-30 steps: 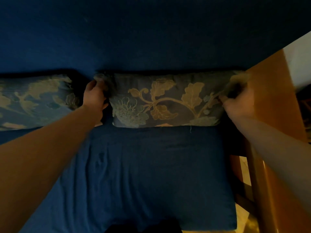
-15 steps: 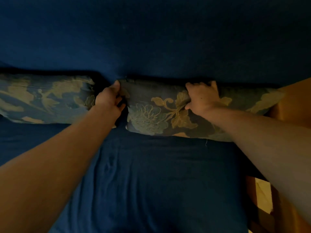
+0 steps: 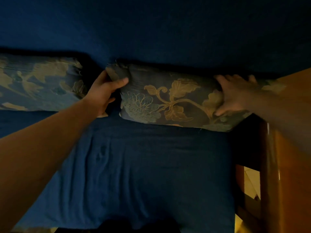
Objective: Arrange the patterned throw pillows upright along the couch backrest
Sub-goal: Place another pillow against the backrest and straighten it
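A dark floral throw pillow (image 3: 170, 100) with gold leaves stands against the blue couch backrest (image 3: 151, 34). My left hand (image 3: 104, 91) pinches its upper left corner between thumb and fingers. Spread flat, my right hand (image 3: 235, 95) presses on the pillow's right part, fingers over its top edge. A second patterned pillow (image 3: 38, 83) leans on the backrest at the left, a narrow gap apart from the first. The light is dim.
The blue seat cushion (image 3: 143, 174) fills the foreground. A wooden armrest frame (image 3: 289, 182) runs down the right side, with pale floor (image 3: 250, 180) showing through its gap. The right pillow's end reaches the armrest.
My right hand slid rightward along the pillow's top to its right part. My left hand keeps its hold on the left corner. The view shifted slightly.
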